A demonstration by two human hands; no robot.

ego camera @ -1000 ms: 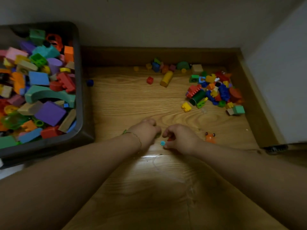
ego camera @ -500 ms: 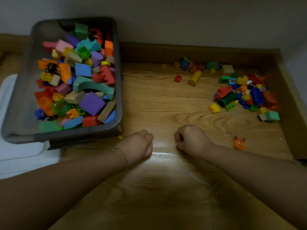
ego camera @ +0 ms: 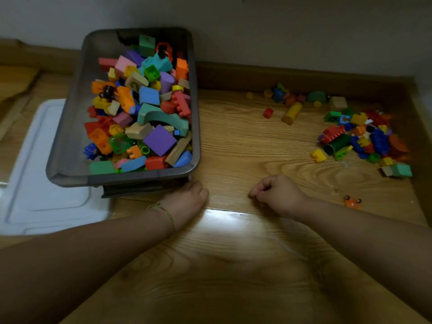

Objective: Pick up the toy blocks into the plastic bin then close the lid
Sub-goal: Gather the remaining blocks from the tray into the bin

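The grey plastic bin [ego camera: 70,146] stands at the left, heaped with coloured toy blocks [ego camera: 145,113]. Its white lid [ego camera: 35,183] lies flat on the floor beside and partly under it. My left hand [ego camera: 187,202] is a fist at the bin's front right corner, and its contents are hidden. My right hand [ego camera: 275,195] hovers over the floor with fingers curled and pinched; what it pinches is hidden. A pile of loose blocks [ego camera: 364,136] lies at the far right, and a small orange toy [ego camera: 353,202] sits beside my right forearm.
A yellow cylinder [ego camera: 292,112], a red cube [ego camera: 268,112] and a row of small blocks [ego camera: 294,97] lie along the wooden skirting at the back. The wooden floor [ego camera: 233,148] is boxed in by walls behind and to the right.
Both hands closed over small pieces on the floor, and the small blue piece by my right hand is gone. My left fist moved left toward the bin. The view swung left, showing the whole bin and lid.
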